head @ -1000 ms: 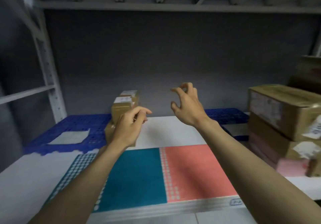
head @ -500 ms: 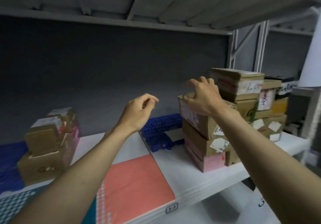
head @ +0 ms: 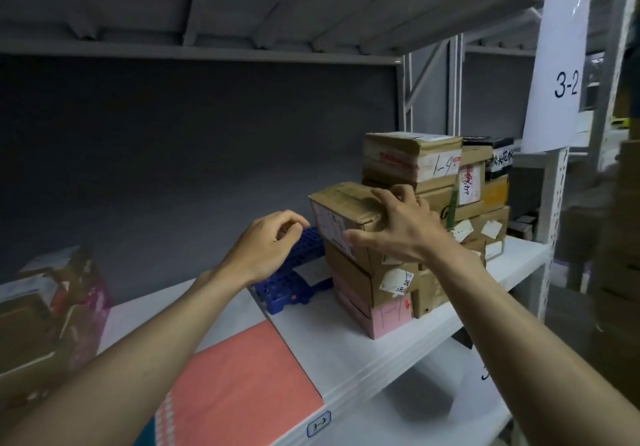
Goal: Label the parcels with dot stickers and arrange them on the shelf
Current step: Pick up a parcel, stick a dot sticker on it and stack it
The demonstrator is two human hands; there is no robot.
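Cardboard box (head: 341,208) on top of the near stack: pick-up step, grip not closed yet.
Right hand (head: 398,227) is spread wide over the box's near top corner, fingertips touching, thumb on its front face; left hand (head: 266,248) hangs loosely curled and empty just left of the box. Sticker sheet (head: 242,386) lies well left of the box, at the shelf (head: 374,345) front. Next, I'd judge: close both hands, lift clear, carry to the sheet.
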